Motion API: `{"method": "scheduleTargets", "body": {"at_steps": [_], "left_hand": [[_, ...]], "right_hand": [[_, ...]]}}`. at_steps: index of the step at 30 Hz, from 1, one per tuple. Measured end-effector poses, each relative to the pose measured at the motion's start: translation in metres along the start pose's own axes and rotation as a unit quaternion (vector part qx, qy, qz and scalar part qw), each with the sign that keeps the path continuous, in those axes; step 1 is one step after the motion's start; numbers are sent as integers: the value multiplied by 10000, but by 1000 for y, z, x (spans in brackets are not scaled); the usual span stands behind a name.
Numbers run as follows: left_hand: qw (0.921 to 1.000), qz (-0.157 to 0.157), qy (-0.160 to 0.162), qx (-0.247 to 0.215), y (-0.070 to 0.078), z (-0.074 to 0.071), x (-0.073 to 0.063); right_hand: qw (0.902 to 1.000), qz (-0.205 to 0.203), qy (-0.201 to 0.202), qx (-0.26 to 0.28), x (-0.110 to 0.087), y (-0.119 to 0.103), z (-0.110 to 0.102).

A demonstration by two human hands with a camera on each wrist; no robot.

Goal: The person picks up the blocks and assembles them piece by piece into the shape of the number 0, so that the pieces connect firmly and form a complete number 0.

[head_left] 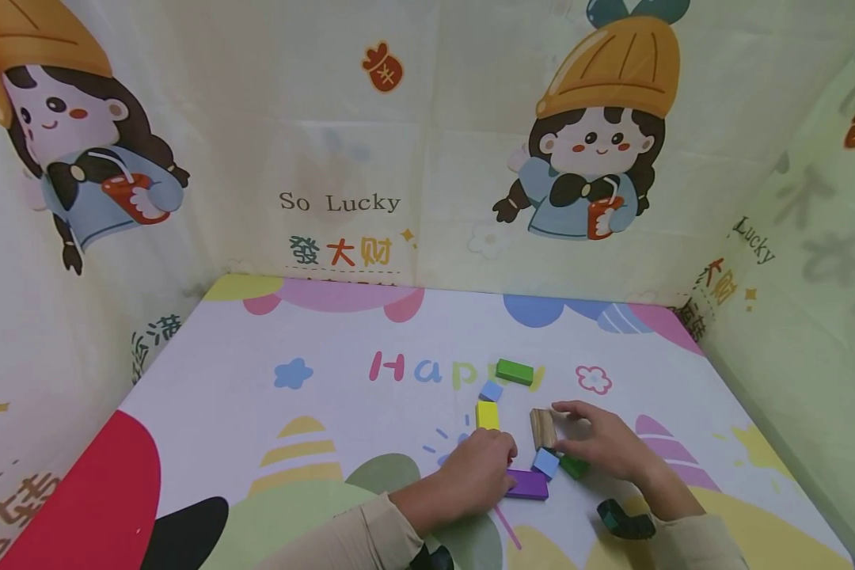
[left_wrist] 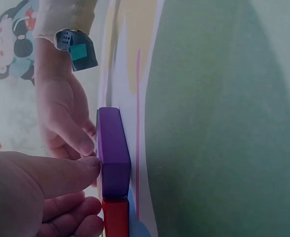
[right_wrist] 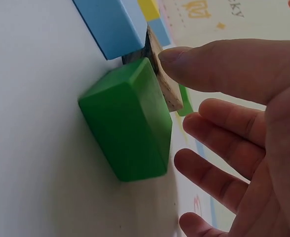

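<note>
My left hand is low at the near left side of a loose ring of blocks. In the left wrist view its straight thumb reaches the purple block, and loosely bent fingers lie beside a red block that adjoins it. The left hand hides the red block from the head view. My right hand is spread at the ring's right side. Its thumb tip is right at the wooden block, with relaxed fingers near the green block. A blue block sits between the wooden and purple ones.
Beyond the left hand stands a yellow block, then another blue block and a second green block farther back. Printed fabric walls enclose the patterned table at the back and sides.
</note>
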State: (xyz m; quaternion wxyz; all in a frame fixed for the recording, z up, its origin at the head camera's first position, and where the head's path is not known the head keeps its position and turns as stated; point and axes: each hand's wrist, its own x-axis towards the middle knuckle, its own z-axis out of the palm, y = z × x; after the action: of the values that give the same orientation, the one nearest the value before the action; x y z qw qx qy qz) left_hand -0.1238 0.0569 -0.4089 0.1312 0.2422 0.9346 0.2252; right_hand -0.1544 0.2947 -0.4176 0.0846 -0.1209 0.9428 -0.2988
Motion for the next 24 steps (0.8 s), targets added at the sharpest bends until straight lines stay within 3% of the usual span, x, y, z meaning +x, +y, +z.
{"method": "scheduleTargets", "body": {"at_steps": [13, 24], "left_hand": [[9999, 129, 40, 10, -1, -1, -2], [10000, -15, -76, 50, -1, 0, 0]], "right_hand": [[9998, 154, -12, -139, -12, 4, -4], [9987, 435, -170, -193, -24, 2, -4]]}}
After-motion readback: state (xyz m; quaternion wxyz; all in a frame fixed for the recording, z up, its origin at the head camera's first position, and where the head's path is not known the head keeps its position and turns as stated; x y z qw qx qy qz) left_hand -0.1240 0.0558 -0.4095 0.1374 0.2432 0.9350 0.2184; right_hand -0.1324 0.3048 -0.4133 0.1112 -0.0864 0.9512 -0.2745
